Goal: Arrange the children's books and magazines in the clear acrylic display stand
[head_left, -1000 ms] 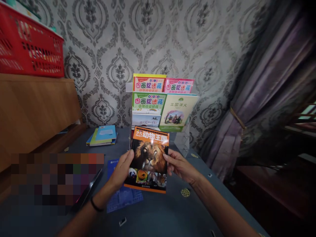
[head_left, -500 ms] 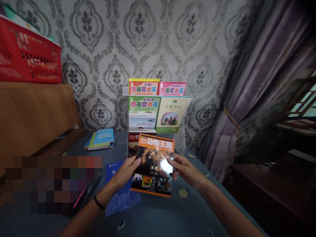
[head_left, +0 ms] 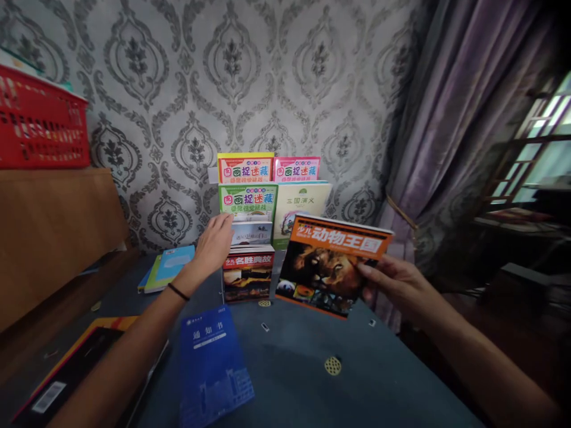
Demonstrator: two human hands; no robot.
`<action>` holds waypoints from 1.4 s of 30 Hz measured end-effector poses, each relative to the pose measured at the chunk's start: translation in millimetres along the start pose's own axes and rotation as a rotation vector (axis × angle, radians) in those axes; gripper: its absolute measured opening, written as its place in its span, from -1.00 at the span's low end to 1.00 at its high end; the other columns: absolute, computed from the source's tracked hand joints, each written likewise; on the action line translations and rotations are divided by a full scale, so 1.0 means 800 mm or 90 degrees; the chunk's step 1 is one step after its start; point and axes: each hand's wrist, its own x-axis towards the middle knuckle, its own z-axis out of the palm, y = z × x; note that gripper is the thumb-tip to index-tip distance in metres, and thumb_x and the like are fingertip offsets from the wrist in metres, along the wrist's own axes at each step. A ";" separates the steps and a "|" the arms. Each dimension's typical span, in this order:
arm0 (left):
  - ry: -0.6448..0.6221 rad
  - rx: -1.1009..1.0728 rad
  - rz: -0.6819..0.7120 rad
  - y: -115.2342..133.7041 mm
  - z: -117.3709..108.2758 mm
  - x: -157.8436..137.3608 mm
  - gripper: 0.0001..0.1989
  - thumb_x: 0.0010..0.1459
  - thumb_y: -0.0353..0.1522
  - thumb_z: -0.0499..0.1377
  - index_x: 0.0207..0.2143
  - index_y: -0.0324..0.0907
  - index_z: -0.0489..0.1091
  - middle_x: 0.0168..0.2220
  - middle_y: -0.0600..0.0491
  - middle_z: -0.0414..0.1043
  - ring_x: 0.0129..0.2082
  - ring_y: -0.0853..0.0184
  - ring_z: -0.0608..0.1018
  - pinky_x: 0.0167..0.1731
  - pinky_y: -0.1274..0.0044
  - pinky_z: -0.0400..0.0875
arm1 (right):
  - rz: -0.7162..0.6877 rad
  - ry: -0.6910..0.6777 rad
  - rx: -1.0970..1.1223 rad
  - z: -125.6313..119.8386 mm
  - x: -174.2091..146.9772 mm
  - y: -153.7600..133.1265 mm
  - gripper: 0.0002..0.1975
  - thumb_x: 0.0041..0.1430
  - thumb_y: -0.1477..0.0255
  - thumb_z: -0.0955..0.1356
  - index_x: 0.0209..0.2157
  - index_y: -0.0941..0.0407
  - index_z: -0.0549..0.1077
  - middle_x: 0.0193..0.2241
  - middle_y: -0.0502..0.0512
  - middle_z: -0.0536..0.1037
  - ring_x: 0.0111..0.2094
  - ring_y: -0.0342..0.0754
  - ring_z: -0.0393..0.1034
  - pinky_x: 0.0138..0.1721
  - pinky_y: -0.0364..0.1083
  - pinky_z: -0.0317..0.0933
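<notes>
In the head view my right hand (head_left: 386, 279) pinches the right edge of an orange and black picture book (head_left: 328, 267) with a lion on its cover. This book is tilted and sits in front of the rack's right side. At the rack's left edge, my left hand (head_left: 216, 241) has its fingers bent and close together against the side; its thumb is hidden. Upright in the tiered book rack (head_left: 213, 175) are several books, among them a green one (head_left: 250, 199), a pale one (head_left: 289, 205) and a red-topped one (head_left: 248, 276) at the bottom left.
A blue booklet (head_left: 214, 362) lies on the dark tabletop (head_left: 298, 380), with a black book (head_left: 66, 368) left of it under my forearm. Farther back rests a small book stack (head_left: 172, 267). A red basket (head_left: 42, 119) tops the wooden cabinet (head_left: 53, 232); a purple curtain (head_left: 428, 119) hangs at right.
My left hand has let go of the lion book and moved up to the rack's left edge. My right hand has carried the book rightward and up, uncovering the red-topped book.
</notes>
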 end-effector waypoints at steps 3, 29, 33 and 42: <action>-0.030 0.031 0.020 -0.001 0.007 0.003 -0.65 0.36 -0.44 -0.06 0.12 -0.28 0.33 0.06 -0.15 0.42 0.04 0.15 0.41 0.09 0.31 0.35 | -0.092 0.083 -0.018 -0.011 0.018 -0.012 -0.57 -0.16 0.03 0.57 -0.61 0.10 0.50 -0.39 0.14 0.61 -0.57 -0.11 0.38 -0.64 -0.15 0.34; -0.081 0.171 0.041 0.018 -0.021 0.014 -0.87 0.29 -0.43 0.07 -0.14 -0.16 0.37 -0.16 -0.07 0.40 -0.13 0.13 0.38 -0.14 0.32 0.33 | -0.239 0.218 0.050 0.016 0.101 -0.007 -0.60 -0.01 0.15 0.54 -0.16 0.07 0.61 -0.21 0.08 0.64 -0.44 -0.11 0.43 -0.52 -0.15 0.44; -0.144 0.091 0.037 0.011 -0.029 0.029 -0.91 0.27 -0.43 0.07 -0.21 -0.14 0.36 -0.19 -0.02 0.39 -0.14 0.16 0.39 -0.13 0.35 0.31 | -0.244 0.255 0.070 0.010 0.100 -0.006 -0.59 -0.02 0.17 0.55 -0.15 0.07 0.61 -0.22 0.08 0.63 -0.45 -0.13 0.44 -0.54 -0.19 0.42; -0.196 0.064 0.024 0.008 -0.032 0.037 -0.88 0.25 -0.42 0.09 -0.22 -0.17 0.42 -0.17 -0.05 0.42 -0.10 0.13 0.40 -0.09 0.33 0.31 | -0.292 0.232 0.067 0.011 0.098 -0.022 -0.65 -0.02 0.13 0.55 -0.25 0.04 0.61 -0.27 0.03 0.64 -0.47 -0.10 0.46 -0.52 -0.13 0.46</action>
